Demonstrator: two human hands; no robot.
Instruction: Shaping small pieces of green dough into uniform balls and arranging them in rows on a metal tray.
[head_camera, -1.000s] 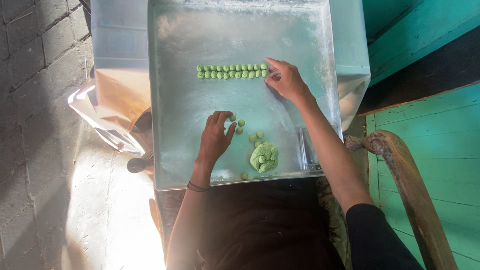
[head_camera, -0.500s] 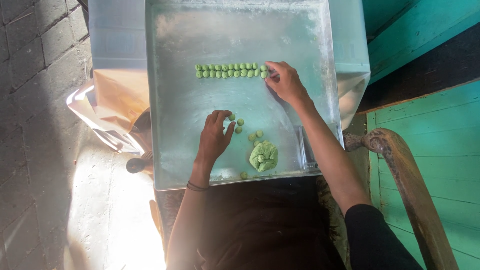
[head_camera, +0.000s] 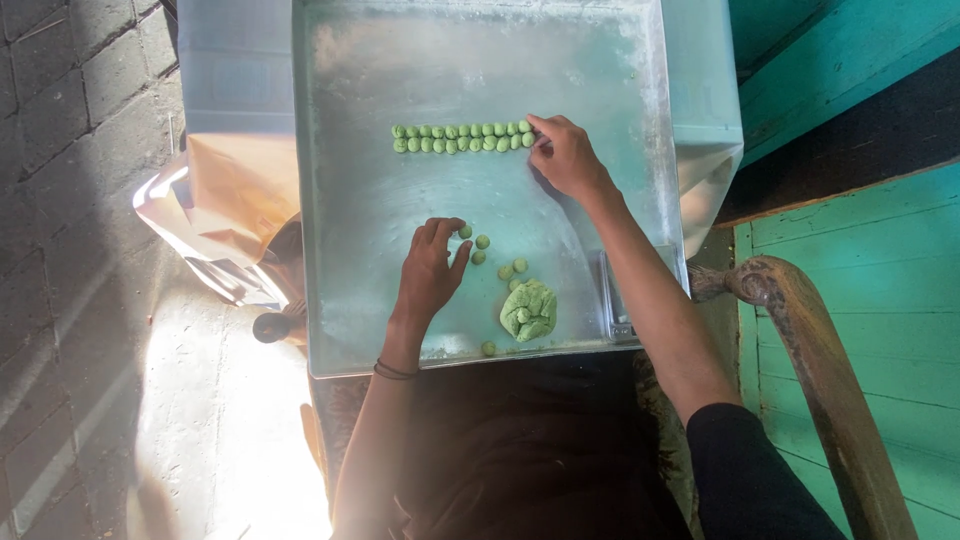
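A large metal tray lies in front of me. Two short rows of small green dough balls run across its middle. My right hand rests at the right end of the rows, fingertips touching the last balls. My left hand lies flat on the tray lower down, fingers spread, beside a few loose green balls. A lump of green dough sits near the tray's front edge, to the right of my left hand.
A small flat grey object lies at the tray's right front. Crumpled tan and clear plastic hangs left of the tray over a brick floor. A worn wooden armrest and teal wooden planks stand at right.
My right hand has stayed at the right end of the rows. My left hand has stayed on the tray by the loose balls, barely shifting.
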